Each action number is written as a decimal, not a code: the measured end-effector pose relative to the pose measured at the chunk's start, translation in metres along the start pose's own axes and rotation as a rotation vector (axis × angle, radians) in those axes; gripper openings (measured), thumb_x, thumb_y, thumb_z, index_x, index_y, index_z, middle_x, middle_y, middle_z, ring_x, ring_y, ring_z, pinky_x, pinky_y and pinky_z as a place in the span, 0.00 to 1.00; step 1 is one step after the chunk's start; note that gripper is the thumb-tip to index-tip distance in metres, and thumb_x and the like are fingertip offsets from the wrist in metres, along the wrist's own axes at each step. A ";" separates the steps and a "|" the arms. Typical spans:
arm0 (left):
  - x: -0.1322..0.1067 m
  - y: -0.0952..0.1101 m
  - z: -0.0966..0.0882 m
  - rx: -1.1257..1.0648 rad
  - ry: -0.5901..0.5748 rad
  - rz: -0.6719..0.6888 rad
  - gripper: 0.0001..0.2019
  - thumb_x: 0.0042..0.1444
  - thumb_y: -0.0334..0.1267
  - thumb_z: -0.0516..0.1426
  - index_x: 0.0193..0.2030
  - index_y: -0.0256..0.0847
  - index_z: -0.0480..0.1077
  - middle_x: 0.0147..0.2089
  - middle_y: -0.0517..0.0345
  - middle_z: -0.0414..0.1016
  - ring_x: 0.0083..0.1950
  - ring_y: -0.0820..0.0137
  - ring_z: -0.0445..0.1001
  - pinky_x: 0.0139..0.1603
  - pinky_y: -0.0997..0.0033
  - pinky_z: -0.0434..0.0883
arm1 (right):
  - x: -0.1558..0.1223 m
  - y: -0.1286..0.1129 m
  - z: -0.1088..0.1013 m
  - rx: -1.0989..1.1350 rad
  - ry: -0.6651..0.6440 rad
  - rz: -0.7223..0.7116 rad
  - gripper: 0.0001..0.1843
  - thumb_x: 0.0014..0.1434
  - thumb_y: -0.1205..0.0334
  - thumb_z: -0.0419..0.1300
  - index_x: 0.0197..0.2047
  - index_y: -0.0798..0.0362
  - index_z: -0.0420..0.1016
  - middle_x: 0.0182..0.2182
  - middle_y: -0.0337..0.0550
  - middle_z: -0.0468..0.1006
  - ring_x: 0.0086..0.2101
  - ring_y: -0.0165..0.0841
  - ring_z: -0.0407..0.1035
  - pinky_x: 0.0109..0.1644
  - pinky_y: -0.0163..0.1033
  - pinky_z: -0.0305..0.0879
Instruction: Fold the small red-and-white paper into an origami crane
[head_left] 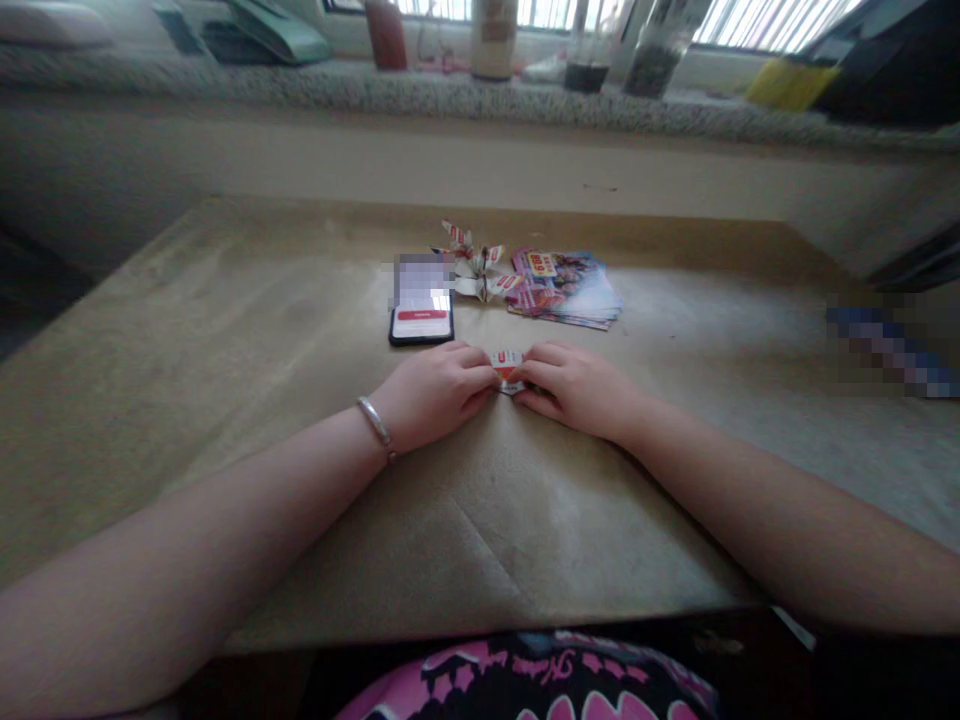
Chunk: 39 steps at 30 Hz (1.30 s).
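A small folded piece of printed paper (507,366), white with red and orange, lies between my two hands at the middle of the table. My left hand (442,388), with a silver bangle at the wrist, has its fingers closed on the paper's left side. From the right, my right hand (574,388) pinches the other side, its fingertips pressed together on it. The fingers cover much of the paper, so its full shape is hidden. Just beyond are folded paper shapes (484,275) with pointed tips, made from similar printed paper.
A phone (422,325) with a lit screen lies behind my left hand. To its right sits a stack of colourful printed sheets (566,285). The brown-covered table (300,590) meets a wall under a granite sill (420,100) holding bottles and jars. A blurred bluish object (892,350) lies at the right.
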<state>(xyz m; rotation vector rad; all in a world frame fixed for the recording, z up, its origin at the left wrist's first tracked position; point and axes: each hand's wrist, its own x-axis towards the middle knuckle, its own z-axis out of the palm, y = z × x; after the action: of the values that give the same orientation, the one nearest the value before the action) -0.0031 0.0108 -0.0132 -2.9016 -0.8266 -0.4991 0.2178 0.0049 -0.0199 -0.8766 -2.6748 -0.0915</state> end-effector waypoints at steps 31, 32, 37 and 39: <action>0.003 0.000 -0.001 0.160 -0.004 0.016 0.09 0.62 0.37 0.52 0.37 0.39 0.73 0.34 0.57 0.73 0.34 0.71 0.70 0.33 0.73 0.65 | 0.009 -0.003 0.003 -0.031 0.030 -0.001 0.14 0.64 0.60 0.50 0.38 0.56 0.75 0.33 0.48 0.74 0.35 0.35 0.64 0.40 0.38 0.61; 0.003 0.000 -0.001 0.145 -0.006 0.011 0.10 0.62 0.37 0.52 0.37 0.39 0.73 0.34 0.57 0.73 0.34 0.71 0.70 0.34 0.73 0.65 | 0.009 -0.003 0.004 -0.003 0.024 0.035 0.13 0.64 0.60 0.51 0.38 0.56 0.75 0.33 0.48 0.74 0.35 0.35 0.64 0.41 0.38 0.61; 0.001 -0.003 -0.002 0.094 -0.007 -0.013 0.11 0.62 0.38 0.51 0.37 0.41 0.74 0.34 0.57 0.74 0.35 0.71 0.71 0.35 0.73 0.66 | 0.010 -0.002 0.004 0.110 -0.022 0.202 0.11 0.62 0.60 0.53 0.34 0.56 0.73 0.31 0.47 0.74 0.34 0.34 0.65 0.38 0.37 0.59; 0.000 -0.004 -0.003 0.093 -0.015 -0.009 0.10 0.62 0.38 0.51 0.38 0.40 0.74 0.34 0.57 0.75 0.35 0.71 0.72 0.35 0.73 0.67 | 0.011 -0.002 0.004 0.140 -0.044 0.256 0.11 0.62 0.60 0.53 0.33 0.56 0.73 0.31 0.46 0.74 0.33 0.34 0.65 0.37 0.37 0.57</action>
<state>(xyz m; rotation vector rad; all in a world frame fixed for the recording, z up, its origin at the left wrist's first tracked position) -0.0058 0.0137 -0.0104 -2.8214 -0.8420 -0.4277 0.2070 0.0105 -0.0200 -1.1761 -2.5460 0.1738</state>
